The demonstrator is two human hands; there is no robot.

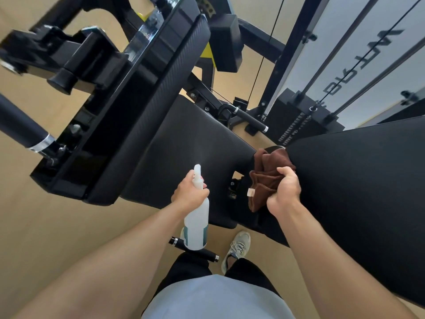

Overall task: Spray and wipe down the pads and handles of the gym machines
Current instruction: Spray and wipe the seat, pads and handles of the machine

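My left hand (189,194) grips a white spray bottle (197,221) by its neck, nozzle aimed at the black seat pad (184,143) just ahead; a faint mist hangs above the nozzle. My right hand (285,192) holds a bunched brown cloth (266,178) beside the large black pad (358,199) on the right. Another long black pad (161,88) stands tilted on the left. A black handle with a chrome ring (251,119) lies beyond the seat pad.
A thick black grip with a chrome collar (23,130) juts in from the left. A short handle (195,249) sits under the bottle. The weight stack (299,120) and guide rods stand at upper right. My shoe (236,249) rests on the tan floor.
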